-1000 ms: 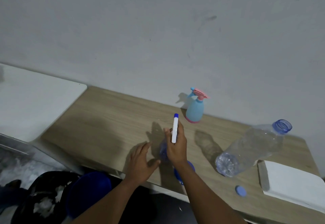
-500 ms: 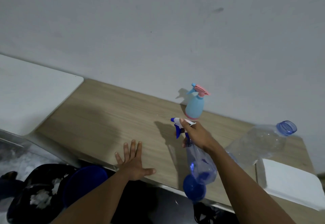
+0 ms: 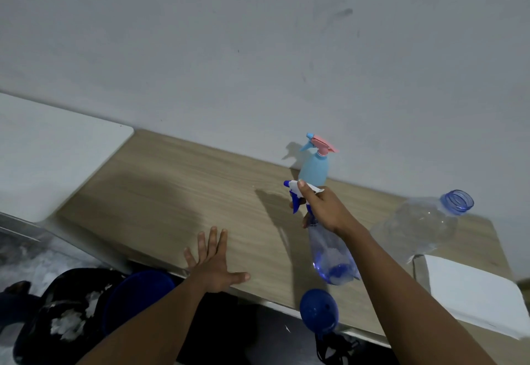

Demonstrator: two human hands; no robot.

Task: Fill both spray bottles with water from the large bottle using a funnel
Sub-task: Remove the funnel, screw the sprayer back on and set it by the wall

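My right hand (image 3: 324, 210) grips the white-and-blue spray head of a clear spray bottle (image 3: 329, 253), lifted and tilted over the wooden table (image 3: 177, 201). A light blue spray bottle with a pink trigger (image 3: 315, 165) stands upright by the wall just beyond that hand. The large clear bottle (image 3: 421, 224) lies on its side at the right, uncapped, its blue neck pointing to the wall. A blue funnel (image 3: 319, 310) lies at the table's front edge under the clear spray bottle. My left hand (image 3: 213, 261) rests flat on the table, fingers spread, holding nothing.
A white box (image 3: 470, 293) sits at the table's right front corner. A white surface (image 3: 48, 152) adjoins the table on the left. Below the front edge are a blue round container (image 3: 134, 298) and a dark bag (image 3: 63, 316) on the floor.
My right hand lifted the clear spray bottle by its head and carried it right and away from me. My left hand let go and settled flat on the table.
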